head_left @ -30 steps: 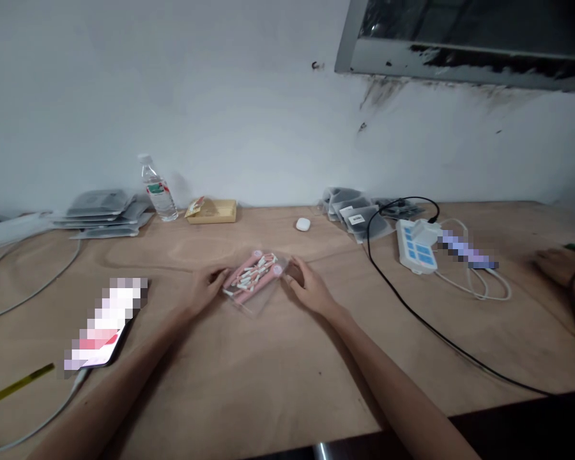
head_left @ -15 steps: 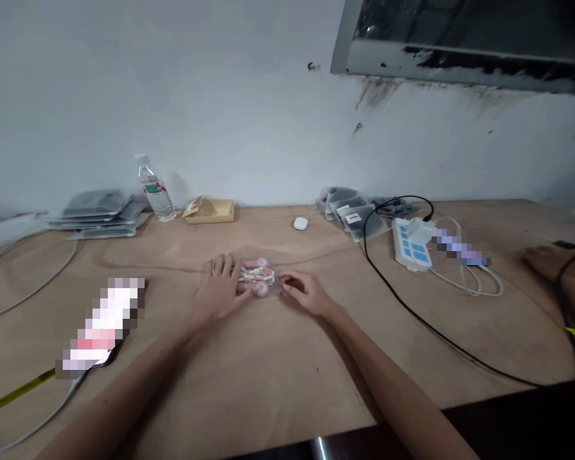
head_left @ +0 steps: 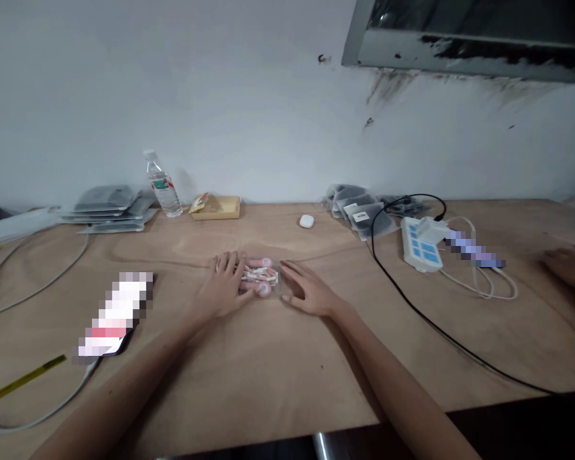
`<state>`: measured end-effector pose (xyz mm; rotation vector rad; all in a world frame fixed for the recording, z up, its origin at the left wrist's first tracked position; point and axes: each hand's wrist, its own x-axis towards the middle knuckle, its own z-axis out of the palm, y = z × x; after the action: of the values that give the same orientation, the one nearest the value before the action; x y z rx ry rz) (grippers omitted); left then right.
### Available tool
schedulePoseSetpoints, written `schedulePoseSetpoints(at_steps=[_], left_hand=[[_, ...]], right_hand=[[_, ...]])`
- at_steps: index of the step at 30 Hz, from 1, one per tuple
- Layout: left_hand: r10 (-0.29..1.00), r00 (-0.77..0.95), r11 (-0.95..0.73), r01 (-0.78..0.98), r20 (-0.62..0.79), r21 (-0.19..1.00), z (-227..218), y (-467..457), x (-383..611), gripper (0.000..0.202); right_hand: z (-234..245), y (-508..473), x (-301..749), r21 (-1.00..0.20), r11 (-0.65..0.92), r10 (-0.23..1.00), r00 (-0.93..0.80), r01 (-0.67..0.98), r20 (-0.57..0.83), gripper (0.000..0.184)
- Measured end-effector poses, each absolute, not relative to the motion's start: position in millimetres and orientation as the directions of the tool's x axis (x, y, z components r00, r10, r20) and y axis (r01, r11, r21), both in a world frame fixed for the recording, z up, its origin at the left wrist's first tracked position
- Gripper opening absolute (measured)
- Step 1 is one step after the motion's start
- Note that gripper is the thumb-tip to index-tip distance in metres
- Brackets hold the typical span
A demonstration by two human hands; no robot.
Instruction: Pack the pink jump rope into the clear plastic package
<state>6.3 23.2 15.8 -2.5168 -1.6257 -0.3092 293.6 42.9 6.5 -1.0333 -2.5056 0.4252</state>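
A clear plastic bag of pink and white small parts (head_left: 260, 276) lies flat on the wooden table (head_left: 278, 364) in front of me. My left hand (head_left: 224, 289) lies on its left part with the fingers stretched out and flat. My right hand (head_left: 308, 292) rests palm down at the bag's right edge, fingers spread and flat on the table.
A phone (head_left: 115, 314) lies to the left, with a grey cable (head_left: 38, 287) and a yellow strip (head_left: 22, 381) near it. At the back stand a water bottle (head_left: 162, 185), grey pouches (head_left: 108, 206), a small tan box (head_left: 216, 207), a white earbud case (head_left: 306, 222), more bags (head_left: 359, 211) and a white power strip (head_left: 422, 244) with a black cable (head_left: 441, 332). Another person's hand (head_left: 565, 263) rests at the far right.
The bag, held up and tilted a second ago, now lies flat. My left hand has moved onto it and my right hand has opened flat beside it.
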Motion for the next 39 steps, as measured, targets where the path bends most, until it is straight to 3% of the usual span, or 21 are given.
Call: schedulePoseSetpoints(at_steps=[4,8,13,18,26,32,39], left_hand=[[0.88,0.413,-0.418,0.908,0.235,-0.029,16,22,6,0.087],[0.877,0.419,-0.412,0.907,0.233,-0.081,18,22,6,0.085],[0.871,0.437,-0.419,0.899,0.223,-0.126,19,22,6,0.086],[0.869,0.439,-0.421,0.898,0.23,-0.126,18,22,6,0.088],[0.862,0.45,-0.439,0.893,0.231,-0.099,16,21,8,0.088],[0.857,0.477,-0.474,0.878,0.194,-0.067,18,17,15,0.096],[0.867,0.464,-0.467,0.884,0.181,-0.03,17,16,17,0.098]], right_hand=[[4,44,292,-0.367,0.618,0.783,-0.589,0.695,0.201,0.088],[2,47,291,-0.395,0.599,0.798,-0.559,0.697,0.223,0.088],[5,51,304,-0.458,0.652,0.75,-0.6,0.604,0.278,0.078],[8,53,309,-0.494,0.677,0.726,-0.605,0.545,0.327,0.056],[-5,47,282,-0.48,0.681,0.729,-0.571,0.553,0.377,0.054],[-11,47,275,-0.476,0.655,0.755,-0.534,0.587,0.38,0.039],[-14,49,273,-0.561,0.619,0.785,-0.468,0.55,0.407,0.027]])
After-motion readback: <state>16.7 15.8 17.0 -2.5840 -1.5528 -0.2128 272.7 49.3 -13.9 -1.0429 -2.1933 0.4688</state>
